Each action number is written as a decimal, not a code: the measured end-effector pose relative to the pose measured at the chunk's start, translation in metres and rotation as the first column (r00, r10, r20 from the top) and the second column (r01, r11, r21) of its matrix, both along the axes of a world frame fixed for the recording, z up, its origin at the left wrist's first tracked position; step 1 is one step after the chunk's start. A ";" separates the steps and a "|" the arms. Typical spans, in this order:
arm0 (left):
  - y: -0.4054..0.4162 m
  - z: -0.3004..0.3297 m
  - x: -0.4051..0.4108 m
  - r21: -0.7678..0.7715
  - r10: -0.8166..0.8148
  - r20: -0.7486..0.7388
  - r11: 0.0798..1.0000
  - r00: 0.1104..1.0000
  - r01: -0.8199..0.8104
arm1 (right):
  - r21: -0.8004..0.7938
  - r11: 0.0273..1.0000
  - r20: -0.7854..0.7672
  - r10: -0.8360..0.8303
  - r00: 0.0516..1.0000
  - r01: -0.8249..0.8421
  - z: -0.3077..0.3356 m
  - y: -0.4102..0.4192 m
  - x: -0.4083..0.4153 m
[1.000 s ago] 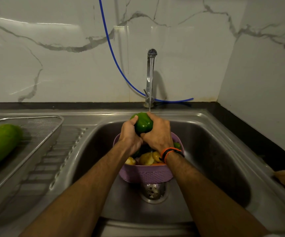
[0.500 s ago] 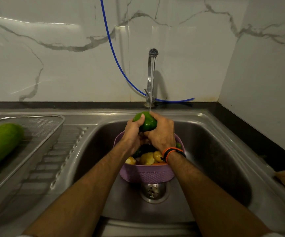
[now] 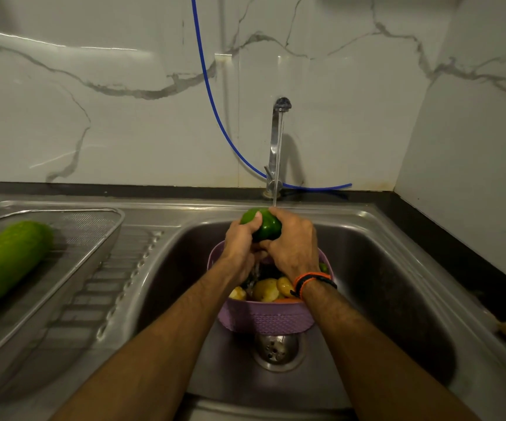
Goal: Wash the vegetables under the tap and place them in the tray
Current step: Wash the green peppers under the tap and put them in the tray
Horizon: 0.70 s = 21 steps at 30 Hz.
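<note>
Item 1: green pepper [image 3: 263, 225], held under the running tap [image 3: 277, 141], above the far rim of the basket, at 12 o'clock in the sink [image 3: 397, 299]. Water falls onto its top.

Item 2: left hand [image 3: 239, 247]. Grip: fingers and thumb curled round the near-left side of the pepper, thumb over the top.

Item 3: right hand [image 3: 294, 244]. Grip: fingers wrapped over the right side of the same pepper. An orange and black wristband [image 3: 311, 282] sits on this wrist.

Item 4: purple basket [image 3: 265, 319], standing in the sink bowl just beyond the drain [image 3: 277, 349]. Contents: several yellowish potatoes [image 3: 265, 290], something orange at the near rim, something green at 3 o'clock, dark pieces partly hidden under the hands. Exact count cannot be told.

Item 5: wire tray [image 3: 93, 235], on the draining board at 9 o'clock, well apart from the basket. Contents: 1 long green gourd [image 3: 5, 268].

Item 6: blue hose [image 3: 215, 110], hanging down the marble wall behind the tap.

Status, as judged: 1 vegetable appears washed and placed. The pepper is mid-rinse. The basket load is left to wash and carry to the tray, so the task is in an early stage.
</note>
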<state>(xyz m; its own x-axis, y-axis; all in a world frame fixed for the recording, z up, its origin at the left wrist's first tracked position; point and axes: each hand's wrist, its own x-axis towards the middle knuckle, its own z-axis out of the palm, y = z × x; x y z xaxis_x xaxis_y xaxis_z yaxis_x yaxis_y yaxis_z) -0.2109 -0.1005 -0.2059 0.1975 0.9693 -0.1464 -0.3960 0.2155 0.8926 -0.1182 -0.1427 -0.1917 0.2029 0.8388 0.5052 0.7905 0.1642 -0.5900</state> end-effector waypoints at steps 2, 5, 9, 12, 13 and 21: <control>0.001 -0.003 0.000 0.006 -0.011 -0.025 1.000 1.000 0.011 | -0.050 0.998 0.022 0.048 0.999 -0.047 0.000 0.000 0.001; -0.002 -0.004 -0.001 0.013 -0.005 -0.028 1.000 1.000 0.005 | -0.099 0.990 0.043 0.104 0.994 -0.099 0.002 0.000 0.003; -0.005 0.003 0.003 -0.027 0.049 0.037 0.998 0.998 -0.048 | 0.009 1.000 0.037 0.017 0.999 -0.018 0.002 0.000 0.001; -0.005 0.004 0.005 -0.035 0.042 0.066 0.999 0.997 -0.040 | 0.003 1.000 0.026 0.017 1.000 -0.017 0.002 0.001 0.000; -0.005 0.004 0.005 -0.041 0.043 0.075 0.998 0.996 -0.040 | -0.030 0.998 0.011 0.046 0.999 -0.046 0.002 0.002 0.001; -0.008 0.005 -0.002 -0.128 -0.018 0.168 0.991 0.986 0.040 | -0.172 0.982 -0.235 0.030 0.971 -0.072 0.003 0.007 0.006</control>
<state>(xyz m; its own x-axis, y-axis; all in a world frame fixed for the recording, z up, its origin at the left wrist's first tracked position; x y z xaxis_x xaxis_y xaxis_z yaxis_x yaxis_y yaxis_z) -0.2125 -0.1081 -0.2013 0.2577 0.9374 -0.2341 -0.5281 0.3396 0.7783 -0.1126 -0.1357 -0.1883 0.2507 0.9233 0.2910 0.6227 0.0764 -0.7787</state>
